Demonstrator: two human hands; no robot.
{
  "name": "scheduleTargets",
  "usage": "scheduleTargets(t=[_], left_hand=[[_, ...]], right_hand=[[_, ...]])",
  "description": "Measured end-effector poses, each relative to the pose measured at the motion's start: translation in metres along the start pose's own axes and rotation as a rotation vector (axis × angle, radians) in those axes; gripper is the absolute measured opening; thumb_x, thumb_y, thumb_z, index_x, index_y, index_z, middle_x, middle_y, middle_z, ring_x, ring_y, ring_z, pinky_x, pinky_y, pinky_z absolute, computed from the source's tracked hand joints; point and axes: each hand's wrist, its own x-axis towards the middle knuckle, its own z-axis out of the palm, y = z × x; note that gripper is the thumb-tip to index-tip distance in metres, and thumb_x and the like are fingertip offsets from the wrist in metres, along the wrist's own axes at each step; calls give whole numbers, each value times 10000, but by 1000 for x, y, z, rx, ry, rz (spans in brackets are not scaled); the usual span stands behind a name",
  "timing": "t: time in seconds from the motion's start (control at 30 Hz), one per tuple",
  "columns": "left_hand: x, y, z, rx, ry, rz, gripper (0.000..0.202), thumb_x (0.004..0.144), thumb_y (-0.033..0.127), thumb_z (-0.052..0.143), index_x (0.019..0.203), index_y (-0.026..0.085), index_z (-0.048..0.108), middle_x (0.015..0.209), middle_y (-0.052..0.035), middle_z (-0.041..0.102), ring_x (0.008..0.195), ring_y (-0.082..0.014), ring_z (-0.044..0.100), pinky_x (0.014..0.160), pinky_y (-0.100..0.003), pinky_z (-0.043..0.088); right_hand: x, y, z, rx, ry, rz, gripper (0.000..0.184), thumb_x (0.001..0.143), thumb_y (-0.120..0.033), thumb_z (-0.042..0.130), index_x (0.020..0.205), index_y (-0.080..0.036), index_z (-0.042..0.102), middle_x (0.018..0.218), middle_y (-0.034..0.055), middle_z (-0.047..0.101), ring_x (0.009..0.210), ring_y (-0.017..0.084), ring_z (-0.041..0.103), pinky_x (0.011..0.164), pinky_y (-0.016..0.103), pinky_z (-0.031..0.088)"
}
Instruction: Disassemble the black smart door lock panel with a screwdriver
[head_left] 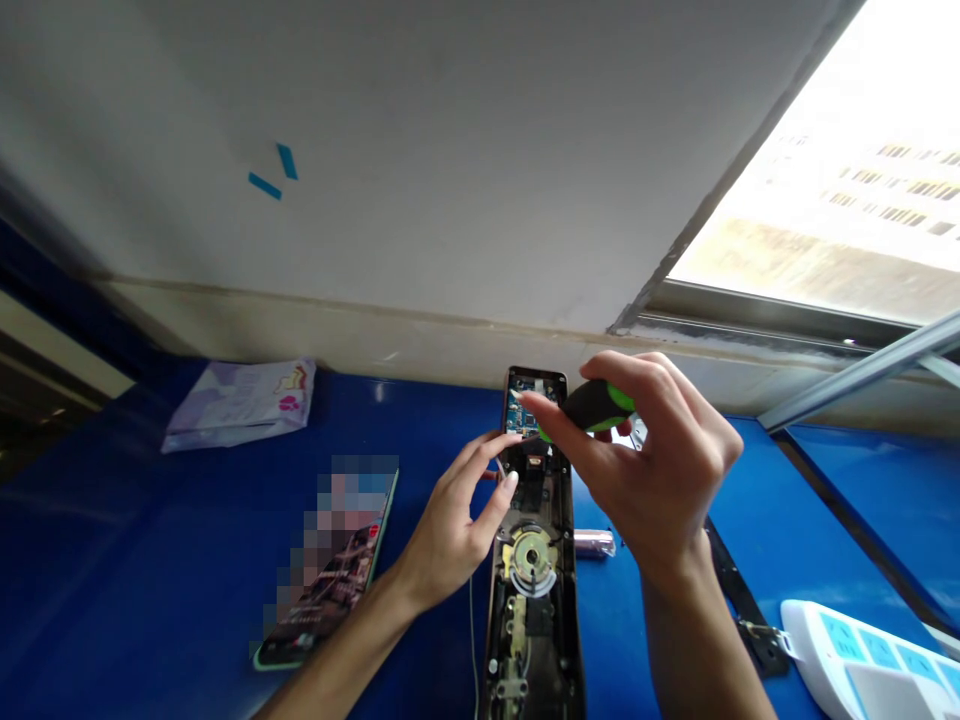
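Note:
An opened electronic door lock (531, 500), a long black housing with its inside facing up, lies upright in the middle of my view. Near its far end is a blue circuit board (527, 412), and lower down a round brass-coloured disc (531, 556). My right hand (645, 450) is wrapped around the black and green handle of a screwdriver (600, 405), tilted down to the left over the housing. Beside its shaft, my left hand (454, 525) grips the lock's left edge with thumb and fingertips. The screwdriver's tip is hard to make out.
A phone (330, 590) and a pale plastic packet (244, 400) lie to the left on the blue table (420, 420). A pinkish cylinder (595, 543) touches the lock's right side. Farther right are a black plate (750, 610) and a white power strip (862, 660). A wall stands behind.

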Motion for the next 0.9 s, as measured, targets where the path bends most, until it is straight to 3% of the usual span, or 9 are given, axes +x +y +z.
scheduleTargets(t=[0.2,0.6,0.73,0.83,0.9], left_hand=[[0,-2,0,-14,7,0,397,1074,323,539,1472,320,549,1546,-47,592,1343,-222,621,1083,-356,571],[-1,-2,0,-9,4,4,403,1076,328,534,1479,334,548,1567,-40,575,1388,-225,589,1093,-343,562],[0,-6,1,-4,25,24,391,1074,340,540,1464,324,560,1551,-51,589,1347,-229,619,1072,-345,574],[-1,-7,2,64,30,34,405,1080,350,527,1484,332,542,1528,-53,611,1324,-237,633,1113,-393,555],[-2,-5,2,219,39,40,452,1085,347,501,1537,351,501,1523,-51,622,1444,-291,537,1212,-510,467]], right_hand=[[-2,0,-1,23,66,-4,182,899,-331,845,976,-262,694,785,23,705,623,150,643,550,288,536],[-1,4,1,46,20,10,200,906,-332,843,990,-246,683,789,23,711,647,146,657,555,282,528],[-1,6,6,21,120,-89,246,868,-329,881,964,-230,676,743,-15,685,599,116,629,533,251,498],[-1,5,9,-19,177,-143,291,847,-340,900,905,-201,652,681,-38,628,545,92,560,505,236,446],[-1,4,10,-26,156,-127,303,871,-366,878,865,-199,626,654,-46,587,533,86,505,499,238,414]])
